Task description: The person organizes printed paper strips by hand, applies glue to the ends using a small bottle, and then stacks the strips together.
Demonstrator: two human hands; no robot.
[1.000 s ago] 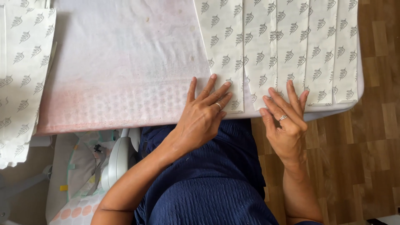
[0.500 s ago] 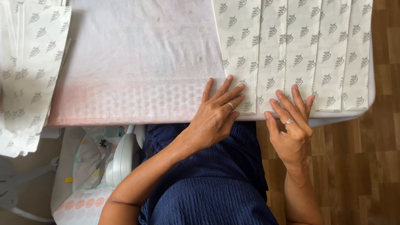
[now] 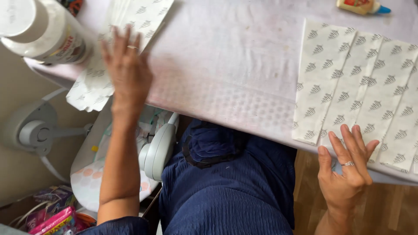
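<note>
My left hand (image 3: 127, 69) reaches out to the left, fingers spread, over a stack of white patterned paper sheets (image 3: 126, 26) that hangs off the table's left edge; it is blurred and I cannot tell whether it touches the stack. My right hand (image 3: 346, 167) lies flat with fingers apart on the lower ends of a row of overlapping patterned paper strips (image 3: 361, 87) at the table's near right edge. Both hands wear a ring. The table is covered with a white cloth (image 3: 226, 65).
A white cylindrical container (image 3: 41, 30) stands at the top left. A small glue bottle with a blue tip (image 3: 363, 6) lies at the far edge. Below the table are a white and grey baby seat (image 3: 152, 148), colourful packets (image 3: 52, 217), my blue dress and wooden floor.
My left hand left the strips and swung far to the left over the paper stack. The view shifted left, so the strips now sit at the right. The right hand stays on them.
</note>
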